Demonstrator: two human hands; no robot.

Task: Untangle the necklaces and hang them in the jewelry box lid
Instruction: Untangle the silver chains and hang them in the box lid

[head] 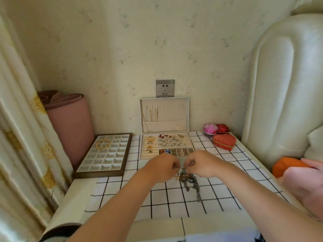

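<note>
**On a checked bedside table, two hands close on a knot of necklaces**

A white cloth with a black grid (174, 203) covers a small table set against a pale, speckled wall, seen from the wearer's head camera. At 12 o'clock on the table stands the jewelry box (141, 147), its compartments filled with rings, earrings and beads. The box lid (174, 114) is upright against the wall under a grey socket (165, 88). A few gold chains (152, 113) hang from hooks in the lid's left part, their ends tucked into its pocket.

Just in front of the box, the tangled necklaces (189, 179) lie in a dark clump at the table's centre, with loose ends trailing toward 6 o'clock. The right hand (201, 165) pinches the top of the clump between curled fingers. The left hand (162, 167) is close beside it, fingers curled toward the same spot. Its knuckles hide whether it grips a strand.

At 9 o'clock a brown-framed divided tray (99, 174) holds gold bangles (103, 143). At 2 o'clock sit a red heart-shaped box (224, 142), a pink round box (211, 128) and a smaller red box (222, 128). A rolled pink mat (70, 123) and a curtain (17, 137) flank the left side, and a cream padded headboard (279, 84) flanks the right.
</note>
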